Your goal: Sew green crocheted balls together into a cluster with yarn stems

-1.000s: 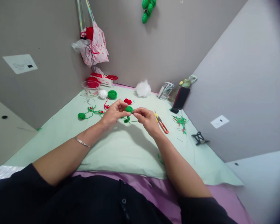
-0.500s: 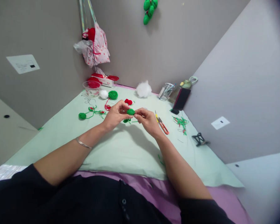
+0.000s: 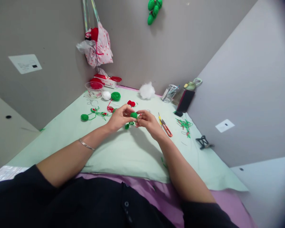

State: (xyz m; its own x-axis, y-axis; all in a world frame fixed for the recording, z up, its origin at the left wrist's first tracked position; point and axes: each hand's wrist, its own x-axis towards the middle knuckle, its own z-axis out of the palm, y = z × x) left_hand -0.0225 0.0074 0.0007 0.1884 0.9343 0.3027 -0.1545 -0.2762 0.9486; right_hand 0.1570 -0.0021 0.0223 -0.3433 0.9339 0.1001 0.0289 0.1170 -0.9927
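Note:
A small rounded green crocheted piece (image 3: 133,115) is pinched between both hands above the pale green cloth (image 3: 123,155). My left hand (image 3: 118,119) grips its left side with thumb and fingers. On the other side, the fingertips of my right hand (image 3: 149,123) close on its edge. Just below hangs or lies a smaller green crocheted bit (image 3: 127,126); whether it joins the held piece I cannot tell. Behind the hands sits a red crocheted piece (image 3: 131,103), and thread snips with orange handles (image 3: 167,129) lie right of my right hand.
To the left are a round green piece (image 3: 84,117), tangled red yarn (image 3: 110,109), a green yarn ball (image 3: 116,96) and a plastic tub (image 3: 94,91). White stuffing (image 3: 147,91) lies at the back. At right stand a phone (image 3: 185,101), green yarn scraps (image 3: 184,125) and a black claw clip (image 3: 204,142).
The green piece has turned in my fingers and now looks rounder. My right fingers have shifted slightly lower on it, and the smaller green bit below shows more.

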